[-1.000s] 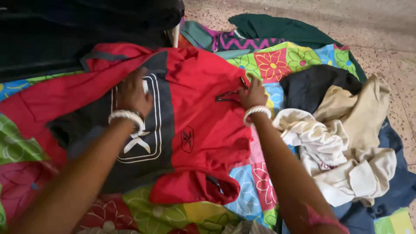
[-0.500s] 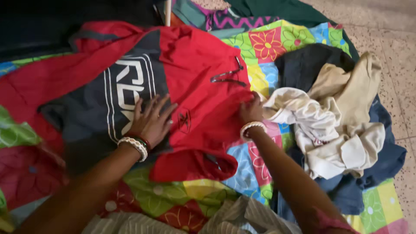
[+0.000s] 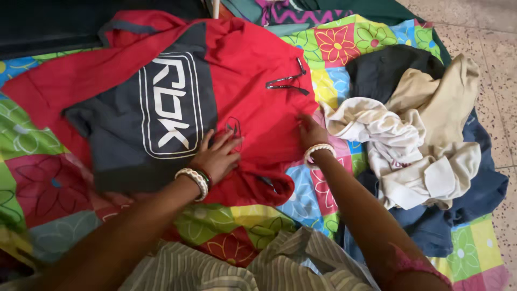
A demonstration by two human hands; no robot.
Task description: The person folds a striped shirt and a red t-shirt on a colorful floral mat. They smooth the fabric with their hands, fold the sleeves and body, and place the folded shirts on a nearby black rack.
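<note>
The left hand (image 3: 215,156) lies flat with fingers spread on the red and grey hoodie (image 3: 177,102), the right hand (image 3: 311,132) open at its edge just beyond; it seems smoothed out flat, not yet folded.

White beaded bracelets (image 3: 195,180) circle both bare wrists.

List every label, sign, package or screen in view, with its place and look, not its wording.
No packages, signs or screens.
Large white print in a rounded white frame: on the grey panel of the red and grey jacket, above the left hand.
Small dark outlined emblem: on the red cloth, at the left fingertips.
</note>
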